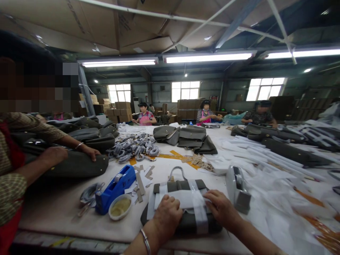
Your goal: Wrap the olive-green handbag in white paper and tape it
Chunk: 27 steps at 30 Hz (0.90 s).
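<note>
A dark olive-grey handbag (183, 226) lies in front of me, its wrapped handle (177, 170) standing up at the far side. White wrapping paper (183, 198) covers its middle, and a pale translucent strip (199, 212) runs over it from front to back. My left hand (168, 214), with a bracelet at the wrist, is closed on the left part of the paper. At the paper's right edge my right hand (220, 209) has its fingers bent and pressed together on it; the fingertips are partly hidden. Beside the bag stand a grey tape dispenser (240, 196) and a blue tape dispenser (113, 193).
A small bowl (120, 207) with a yellowish content sits left of the bag. Coiled wrapped straps (135, 147) and several dark bags (192, 136) lie farther back. Crumpled white sheets (265, 209) cover the right side. A co-worker's hand (91, 152) rests on another bag at left.
</note>
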Each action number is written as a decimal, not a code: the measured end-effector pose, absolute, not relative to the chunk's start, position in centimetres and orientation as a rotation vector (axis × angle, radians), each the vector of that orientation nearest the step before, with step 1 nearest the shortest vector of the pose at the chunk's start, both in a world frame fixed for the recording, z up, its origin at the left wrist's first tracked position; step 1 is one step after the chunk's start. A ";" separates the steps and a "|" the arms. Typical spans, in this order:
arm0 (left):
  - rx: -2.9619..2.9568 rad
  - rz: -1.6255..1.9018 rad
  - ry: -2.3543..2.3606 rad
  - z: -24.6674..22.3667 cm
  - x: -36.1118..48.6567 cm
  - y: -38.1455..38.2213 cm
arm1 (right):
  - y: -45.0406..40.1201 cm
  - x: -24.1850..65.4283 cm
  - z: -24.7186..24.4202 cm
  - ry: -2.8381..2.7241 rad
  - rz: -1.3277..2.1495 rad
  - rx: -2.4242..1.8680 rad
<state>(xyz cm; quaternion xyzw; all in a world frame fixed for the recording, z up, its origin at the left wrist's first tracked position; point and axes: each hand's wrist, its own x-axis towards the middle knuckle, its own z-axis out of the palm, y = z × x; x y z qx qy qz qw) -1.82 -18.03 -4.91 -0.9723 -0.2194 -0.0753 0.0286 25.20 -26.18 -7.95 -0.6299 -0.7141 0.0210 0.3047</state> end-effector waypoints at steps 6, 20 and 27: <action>-2.881 -0.009 -0.705 -5.7 0.6 -18.8 | -28.4 26.5 -5.8 -2.159 0.310 -1.647; -2.890 -0.044 -0.504 -5.4 -0.9 -19.0 | -26.5 24.5 -5.6 -2.545 -0.083 -1.829; -2.985 -0.304 -0.658 -6.3 -5.8 -21.3 | -28.5 25.2 -5.1 -2.420 0.085 -1.870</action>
